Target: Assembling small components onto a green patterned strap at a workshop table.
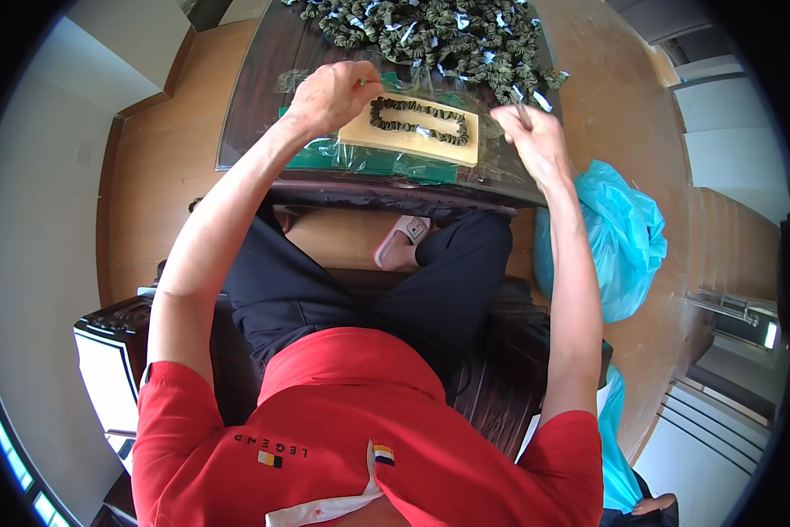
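Note:
A dark olive loop of gathered fabric (404,126), like a stretched scrunchie with a small white tag, lies in a long rectangle on a pale yellow board (368,139). Beyond the board's left end, my left hand (331,95) is raised with thumb and fingers pinched together; whatever is between them is too small to name. Off the right end of the board, my right hand (538,145) is closed around a thin grey tool (524,116), mostly hidden by the fingers. Neither hand touches the loop.
A heap of similar olive loops (430,35) with white tags covers the far side of the dark table (259,97). Green sheeting (316,155) under clear film lies beneath the board. Right of the table stands a blue plastic bag (619,237). My legs are under the near edge.

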Demonstrator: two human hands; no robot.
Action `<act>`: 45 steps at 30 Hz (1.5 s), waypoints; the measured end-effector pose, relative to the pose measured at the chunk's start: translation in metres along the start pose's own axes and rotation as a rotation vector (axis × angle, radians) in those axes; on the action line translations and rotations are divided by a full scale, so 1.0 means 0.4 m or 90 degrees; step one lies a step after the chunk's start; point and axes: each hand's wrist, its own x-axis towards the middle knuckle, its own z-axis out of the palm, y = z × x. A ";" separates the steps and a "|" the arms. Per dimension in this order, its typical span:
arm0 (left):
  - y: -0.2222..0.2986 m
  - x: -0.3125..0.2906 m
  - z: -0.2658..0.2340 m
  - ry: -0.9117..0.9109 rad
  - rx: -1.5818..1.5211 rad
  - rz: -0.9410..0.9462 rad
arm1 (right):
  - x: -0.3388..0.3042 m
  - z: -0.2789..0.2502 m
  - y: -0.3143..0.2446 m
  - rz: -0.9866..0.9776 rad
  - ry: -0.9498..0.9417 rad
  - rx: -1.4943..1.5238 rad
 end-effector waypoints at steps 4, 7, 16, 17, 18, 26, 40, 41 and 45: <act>0.008 0.013 0.005 -0.088 -0.036 0.052 | 0.079 0.074 -0.097 -0.285 0.012 -0.211; -0.006 0.005 0.024 -0.072 -0.067 0.088 | 0.134 0.135 -0.122 -0.267 -0.116 -0.293; -0.016 -0.026 0.048 0.019 -0.013 0.122 | 0.175 0.101 -0.100 -0.193 -0.312 -0.397; -0.018 -0.025 0.048 0.017 -0.014 0.127 | 0.175 0.097 -0.107 -0.169 -0.319 -0.363; -0.019 -0.025 0.048 0.015 -0.015 0.132 | 0.174 0.091 -0.113 -0.145 -0.324 -0.329; 0.030 -0.067 0.008 0.076 -0.032 0.096 | -0.014 0.012 -0.096 -0.223 -0.041 -0.011; 0.065 -0.079 0.099 0.165 0.307 0.317 | -0.076 0.177 -0.081 -0.241 0.055 -0.545; 0.081 -0.081 0.111 0.168 0.305 0.327 | -0.075 0.183 -0.075 -0.266 0.065 -0.516; 0.117 -0.085 0.129 0.177 0.296 0.357 | -0.074 0.192 -0.061 -0.339 0.094 -0.433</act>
